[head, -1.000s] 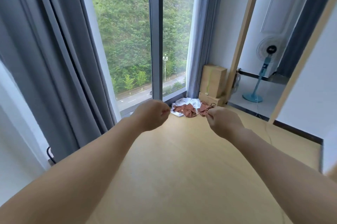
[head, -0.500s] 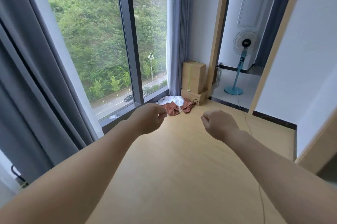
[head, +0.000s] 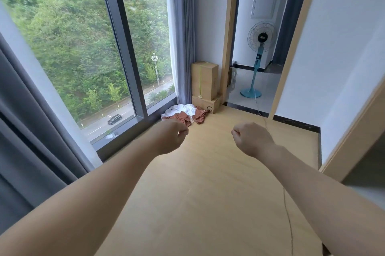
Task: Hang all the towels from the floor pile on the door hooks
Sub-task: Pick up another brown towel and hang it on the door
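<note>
Two curled hands above the floor (head: 208,193)
Left hand (head: 171,138) and right hand (head: 251,139) are curled into fists, holding nothing. The towel pile (head: 183,114) lies at 12 o'clock, beside the cardboard boxes (head: 205,80).

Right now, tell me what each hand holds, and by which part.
Nothing. The left hand and right hand are curled but empty; the towels lie apart from them on the floor.

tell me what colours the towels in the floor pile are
White and rust-brown. The towel pile shows best in the head view, the only one.
</note>
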`<state>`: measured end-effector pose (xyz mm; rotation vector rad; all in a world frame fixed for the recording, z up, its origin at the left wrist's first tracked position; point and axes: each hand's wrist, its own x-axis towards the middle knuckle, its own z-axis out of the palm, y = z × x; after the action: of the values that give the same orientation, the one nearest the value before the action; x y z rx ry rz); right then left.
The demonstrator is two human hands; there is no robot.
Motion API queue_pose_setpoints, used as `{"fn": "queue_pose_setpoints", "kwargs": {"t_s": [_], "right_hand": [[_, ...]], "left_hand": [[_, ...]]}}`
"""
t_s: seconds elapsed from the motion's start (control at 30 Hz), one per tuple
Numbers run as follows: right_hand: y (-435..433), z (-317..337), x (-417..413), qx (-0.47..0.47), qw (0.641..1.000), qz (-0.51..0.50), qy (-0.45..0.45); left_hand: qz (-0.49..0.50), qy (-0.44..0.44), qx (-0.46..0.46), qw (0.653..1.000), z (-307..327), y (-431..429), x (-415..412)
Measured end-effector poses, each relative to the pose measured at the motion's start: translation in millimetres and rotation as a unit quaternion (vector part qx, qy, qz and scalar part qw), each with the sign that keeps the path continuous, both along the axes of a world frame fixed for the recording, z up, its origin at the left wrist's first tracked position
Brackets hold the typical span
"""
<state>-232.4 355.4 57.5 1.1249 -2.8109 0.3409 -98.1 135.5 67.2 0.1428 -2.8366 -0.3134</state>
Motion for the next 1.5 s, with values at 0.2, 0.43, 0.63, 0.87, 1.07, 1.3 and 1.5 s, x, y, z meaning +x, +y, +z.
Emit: {"fn": "queue_pose_setpoints", "kwargs": {"t_s": [0.2, 0.43, 0.63, 0.87, 1.07, 1.3, 1.5], "right_hand": [[-50, -8, -40, 0.011, 1.0, -0.018, -0.007], [-139, -5, -85, 0.022, 0.999, -0.026, -0.002], [-193, -14, -116, 0.038, 0.999, -0.023, -0.007], [-223, -25, -173, 0.053, 0.998, -0.021, -0.015], [-238, -41, -245, 0.061, 0.998, -0.012, -0.023], [-246, -42, -355, 0.056, 0.998, 0.021, -0.022], [-244, -41, -431, 0.063, 0.996, 0.051, -0.032]], "left_hand": [[-0.006, -0.01, 0.004, 1.0, -15, -56, -47], [-0.015, -0.029, 0.011, 0.999, -13, -144, -99], [-0.018, -0.042, 0.005, 0.999, -22, -203, -134], [-0.03, -0.033, 0.014, 0.999, -37, -235, -191], [-0.017, -0.044, 0.013, 0.999, -49, -236, -262], [0.004, -0.065, 0.008, 0.998, -49, -233, -374], [0.027, -0.07, 0.012, 0.997, -55, -222, -451]]}}
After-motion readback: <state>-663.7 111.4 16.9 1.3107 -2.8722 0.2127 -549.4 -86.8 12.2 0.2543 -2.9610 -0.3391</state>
